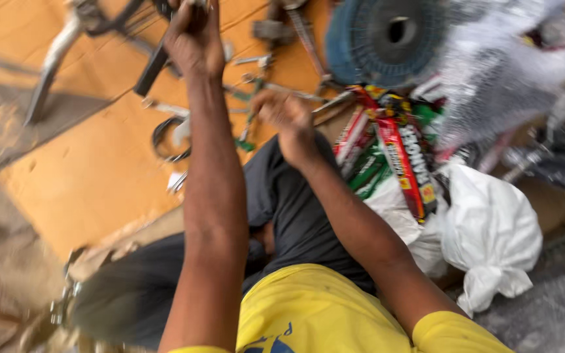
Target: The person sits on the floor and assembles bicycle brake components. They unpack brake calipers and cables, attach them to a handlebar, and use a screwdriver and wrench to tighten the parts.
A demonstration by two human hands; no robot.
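Note:
The picture is motion-blurred. My left hand (194,36) reaches far forward and is closed on a dark metal part at the top edge; a black bar (150,70) hangs just below it. My right hand (287,116) is curled into a fist lower down, over my dark trousers (295,196), and seems to grip a thin metal tool (276,88) that lies across an orange cardboard sheet (99,163). A small green-tipped piece (246,141) hangs beside that hand.
Loose wrenches and a metal ring (168,138) lie on the cardboard. A silver tube (50,65) crosses the top left. At the right are a blue round disc (387,33), colourful packets (397,147) and a white plastic bag (492,229).

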